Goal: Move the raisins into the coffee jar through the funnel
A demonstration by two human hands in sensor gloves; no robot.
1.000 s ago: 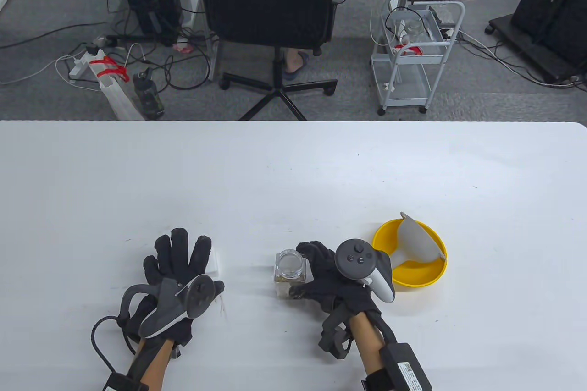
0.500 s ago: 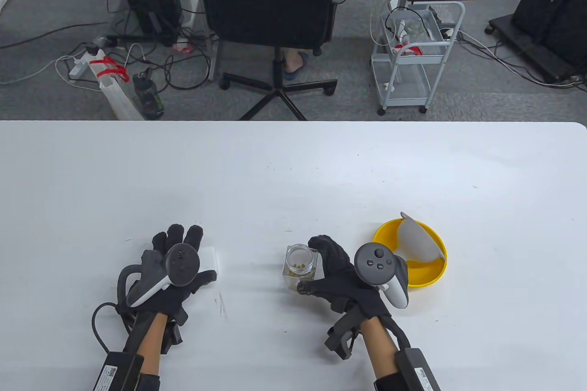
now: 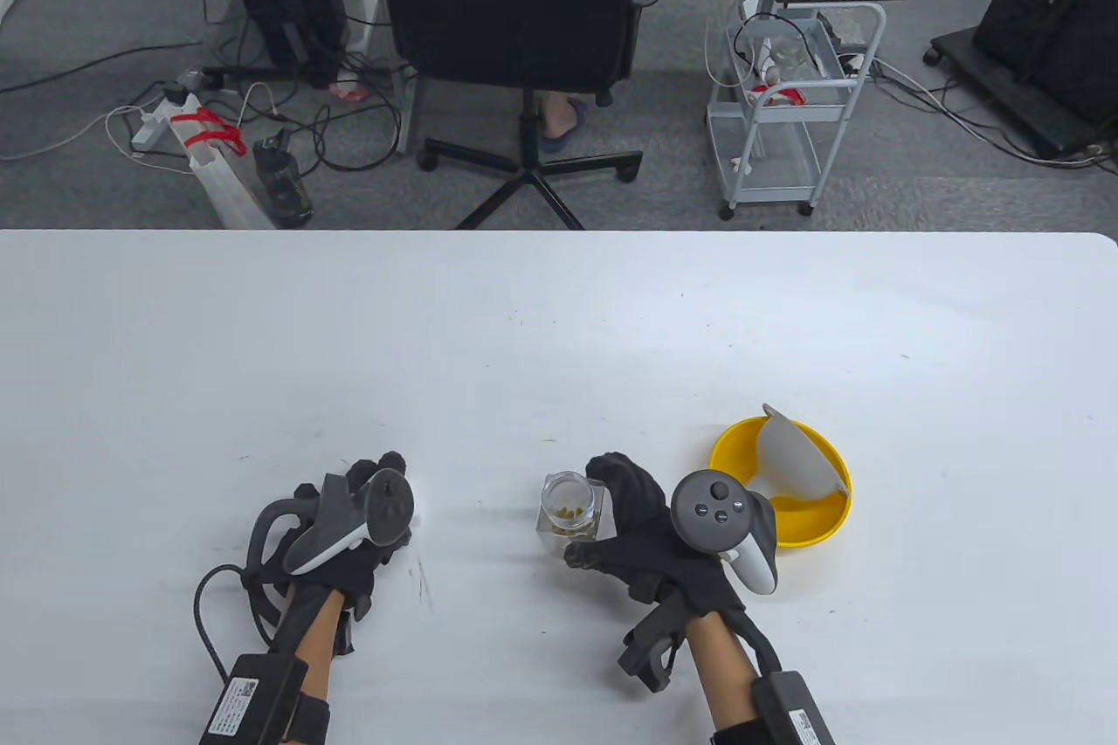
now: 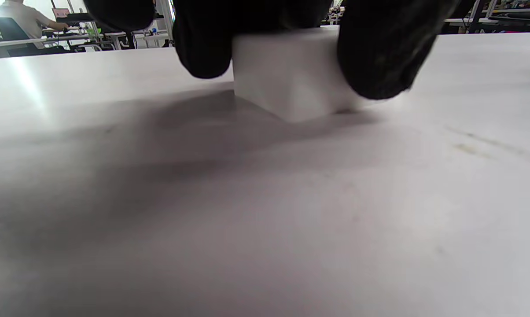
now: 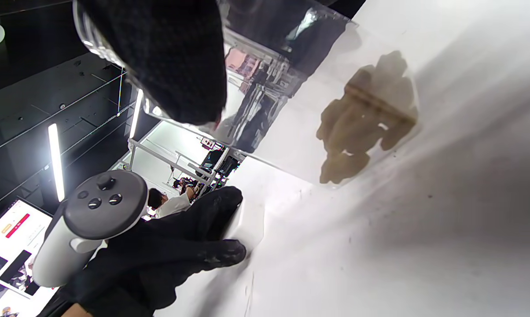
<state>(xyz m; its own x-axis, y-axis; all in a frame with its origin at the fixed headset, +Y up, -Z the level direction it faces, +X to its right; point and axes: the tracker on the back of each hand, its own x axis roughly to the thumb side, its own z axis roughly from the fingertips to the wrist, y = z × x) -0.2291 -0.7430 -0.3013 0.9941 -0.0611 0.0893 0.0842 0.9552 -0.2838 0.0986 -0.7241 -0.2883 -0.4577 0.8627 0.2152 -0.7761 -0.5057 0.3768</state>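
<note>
Glass coffee jar [image 3: 572, 511], raisins [image 3: 571, 510] inside, near tabletop [image 3: 559, 326] front edge, gripped by right hand [image 3: 651, 531] fingers. Left hand [image 3: 345, 522] fingers pinching white block [image 4: 291, 72]. Far tabletop half open.

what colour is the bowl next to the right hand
Yellow: the bowl shows best in the table view, with a grey funnel lying in it.

White table [image 3: 559, 326] bearing a glass jar [image 3: 569, 512], a yellow bowl [image 3: 808, 522] and a small white block [image 4: 291, 75].
</note>
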